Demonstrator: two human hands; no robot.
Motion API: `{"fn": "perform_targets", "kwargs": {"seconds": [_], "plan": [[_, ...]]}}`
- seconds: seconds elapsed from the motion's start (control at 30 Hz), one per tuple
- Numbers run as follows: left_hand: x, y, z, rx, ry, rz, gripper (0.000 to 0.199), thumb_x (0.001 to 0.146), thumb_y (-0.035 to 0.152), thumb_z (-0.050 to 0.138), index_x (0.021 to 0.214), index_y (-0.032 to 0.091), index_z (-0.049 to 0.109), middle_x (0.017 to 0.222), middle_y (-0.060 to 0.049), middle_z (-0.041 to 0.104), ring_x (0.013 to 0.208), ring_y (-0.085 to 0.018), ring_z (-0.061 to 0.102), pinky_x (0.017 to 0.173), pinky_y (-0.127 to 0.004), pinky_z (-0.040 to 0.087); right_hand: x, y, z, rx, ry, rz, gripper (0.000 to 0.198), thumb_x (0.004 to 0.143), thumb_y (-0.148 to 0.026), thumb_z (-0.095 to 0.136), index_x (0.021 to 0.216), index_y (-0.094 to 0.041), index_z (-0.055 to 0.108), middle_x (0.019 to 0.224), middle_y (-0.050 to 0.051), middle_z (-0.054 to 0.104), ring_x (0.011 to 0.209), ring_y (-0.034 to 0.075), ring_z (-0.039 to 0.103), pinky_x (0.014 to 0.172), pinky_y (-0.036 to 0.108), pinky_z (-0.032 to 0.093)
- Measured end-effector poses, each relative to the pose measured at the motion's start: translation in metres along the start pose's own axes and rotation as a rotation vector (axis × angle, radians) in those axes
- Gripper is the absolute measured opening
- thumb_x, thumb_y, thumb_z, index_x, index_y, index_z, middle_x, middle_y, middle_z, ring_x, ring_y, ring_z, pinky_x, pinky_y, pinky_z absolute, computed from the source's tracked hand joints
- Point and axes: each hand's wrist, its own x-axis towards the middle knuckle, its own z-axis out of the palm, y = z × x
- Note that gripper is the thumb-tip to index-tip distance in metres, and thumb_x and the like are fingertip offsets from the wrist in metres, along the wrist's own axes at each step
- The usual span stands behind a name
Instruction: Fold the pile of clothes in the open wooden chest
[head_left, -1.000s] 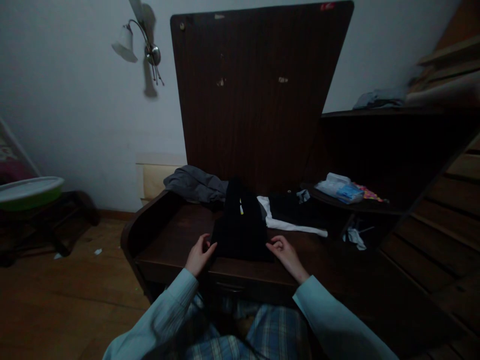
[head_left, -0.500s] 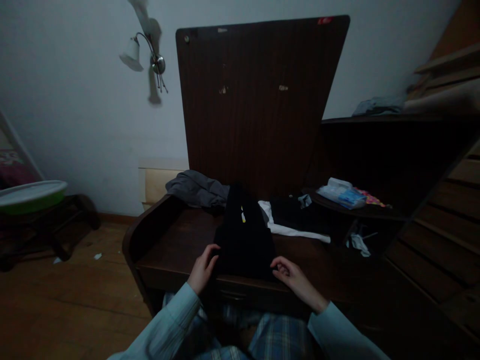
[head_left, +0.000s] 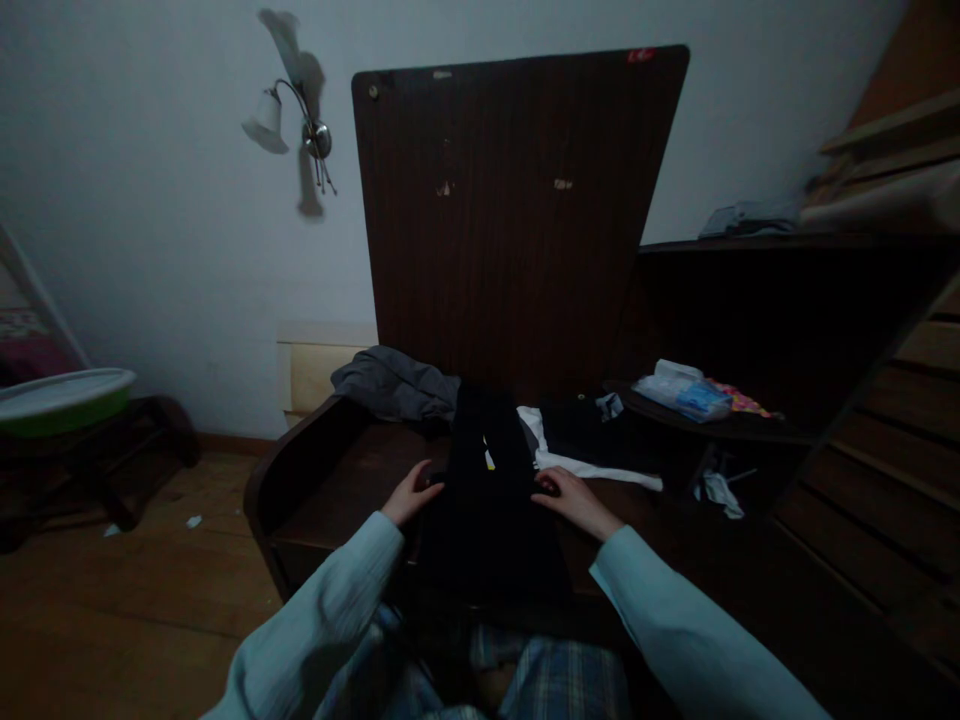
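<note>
A black garment (head_left: 491,530) with a small white and yellow mark lies lengthwise on the dark wooden desk (head_left: 322,500), its near end reaching the desk's front edge. On its left edge, my left hand (head_left: 409,494) is closed, thumb and fingers pinching the cloth. Opposite, my right hand (head_left: 576,502) pinches the right edge with bent fingers. The dark cloth hides exactly how much is held. Beyond my left hand sits a crumpled grey garment (head_left: 397,382). Past my right hand lies a folded black and white garment (head_left: 600,468).
A tall brown panel (head_left: 510,220) stands behind the desk against the wall. On the right, a shelf unit (head_left: 787,242) holds a plastic packet (head_left: 682,390). A wall lamp (head_left: 316,138) hangs at the upper left. Further left, a green and white basin (head_left: 67,400) rests on a stool.
Both hands have moved away from me along the black garment's edges. Its near end now reaches closer to me, down to the front edge. The view has tilted up slightly.
</note>
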Motion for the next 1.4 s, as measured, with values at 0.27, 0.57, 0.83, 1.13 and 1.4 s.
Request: {"fn": "perform_targets", "kwargs": {"seconds": [0.27, 0.57, 0.83, 1.13, 1.4], "plan": [[0.030, -0.009, 0.011, -0.060, -0.033, 0.177, 0.029, 0.058, 0.038, 0.065, 0.072, 0.016, 0.053, 0.070, 0.001, 0.058, 0.072, -0.016, 0.056, 0.070, -0.029, 0.044, 0.011, 0.010, 0.009, 0.002, 0.045, -0.136, 0.017, 0.066, -0.032, 0.057, 0.058, -0.021, 0.048, 0.080, 0.003, 0.054, 0.084, 0.019, 0.050, 0.078, 0.032, 0.037], [0.032, -0.006, 0.009, 0.039, 0.017, 0.264, 0.021, 0.063, 0.035, 0.060, 0.072, 0.017, 0.054, 0.074, 0.001, 0.059, 0.080, -0.016, 0.055, 0.077, -0.029, 0.042, 0.010, 0.020, 0.026, 0.036, 0.085, -0.116, 0.014, 0.071, -0.031, 0.048, 0.063, -0.021, 0.043, 0.075, 0.002, 0.055, 0.074, 0.017, 0.052, 0.073, 0.032, 0.039], [0.030, -0.005, 0.009, -0.051, -0.067, 0.254, 0.040, 0.055, 0.032, 0.070, 0.089, 0.016, 0.057, 0.097, -0.006, 0.061, 0.096, -0.020, 0.054, 0.089, -0.035, 0.038, 0.013, 0.023, 0.029, 0.114, 0.062, -0.023, 0.039, 0.056, -0.033, 0.064, 0.092, -0.022, 0.056, 0.080, 0.000, 0.057, 0.069, 0.016, 0.049, 0.063, 0.028, 0.040], [0.029, -0.004, 0.006, -0.067, -0.121, 0.142, 0.036, 0.054, 0.036, 0.070, 0.081, 0.014, 0.060, 0.074, -0.003, 0.062, 0.067, -0.015, 0.058, 0.067, -0.031, 0.046, 0.010, 0.028, 0.025, 0.308, -0.044, 0.057, 0.018, 0.060, -0.035, 0.057, 0.069, -0.019, 0.055, 0.067, -0.001, 0.055, 0.067, 0.016, 0.051, 0.067, 0.029, 0.040], [0.035, -0.012, 0.010, -0.131, -0.073, 0.205, 0.049, 0.051, 0.031, 0.072, 0.094, 0.014, 0.054, 0.089, -0.005, 0.059, 0.060, -0.008, 0.053, 0.061, -0.025, 0.043, 0.017, 0.031, 0.029, 0.444, 0.149, 0.149, 0.022, 0.051, -0.028, 0.059, 0.070, -0.020, 0.050, 0.075, -0.001, 0.055, 0.071, 0.014, 0.053, 0.065, 0.027, 0.041]]}}
